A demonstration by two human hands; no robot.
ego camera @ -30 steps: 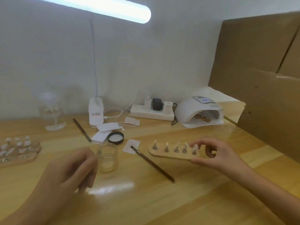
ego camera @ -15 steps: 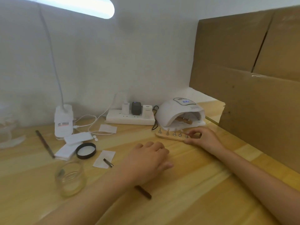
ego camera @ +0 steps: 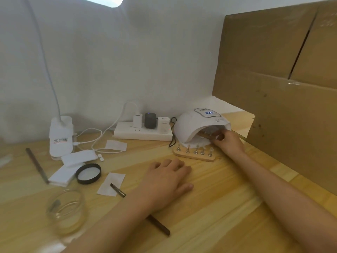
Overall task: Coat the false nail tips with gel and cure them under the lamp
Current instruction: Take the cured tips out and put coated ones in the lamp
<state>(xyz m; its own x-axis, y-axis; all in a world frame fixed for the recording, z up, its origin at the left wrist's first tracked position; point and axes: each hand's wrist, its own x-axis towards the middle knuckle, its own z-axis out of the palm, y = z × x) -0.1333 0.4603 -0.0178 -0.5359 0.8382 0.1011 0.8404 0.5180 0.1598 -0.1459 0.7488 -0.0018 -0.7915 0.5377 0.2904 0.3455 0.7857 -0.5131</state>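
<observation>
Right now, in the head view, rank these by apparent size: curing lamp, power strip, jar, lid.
1. Curing lamp, largest.
2. Jar and power strip: they look about alike, and the jar sits nearer the camera, so I leave them unranked.
3. Lid, smallest.

- Lamp [ego camera: 189,125]: white dome at centre right, its display lit blue, its mouth facing the viewer.
- Holder [ego camera: 194,155]: pale wooden strip lying flat just in front of the lamp's mouth. It carries five nail tips [ego camera: 196,150] upright in a row on small metal stands.
- Second holder [ego camera: 207,135]: wooden strip tilted inside the lamp's mouth, its right end pinched by the right hand [ego camera: 228,143].
- Jar [ego camera: 66,210]: clear glass, open, upright at lower left, blurred.
</observation>
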